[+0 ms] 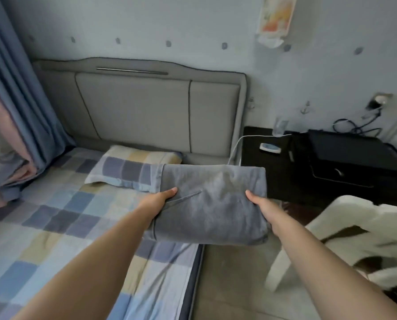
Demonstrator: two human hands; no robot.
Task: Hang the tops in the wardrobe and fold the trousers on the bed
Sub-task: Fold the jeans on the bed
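Note:
Folded grey trousers form a thick rectangular bundle held in the air over the right edge of the bed, just in front of the pillow. My left hand grips the bundle's left side, thumb on top and fingers hidden beneath. My right hand grips the right side the same way. Part of the bundle hangs past the mattress edge, above the floor. No tops or wardrobe are in view.
A checked pillow lies at the padded headboard. A dark bedside table with a small device and cables stands right of the bed. A white plastic chair is at the right. Blue curtains hang at the left.

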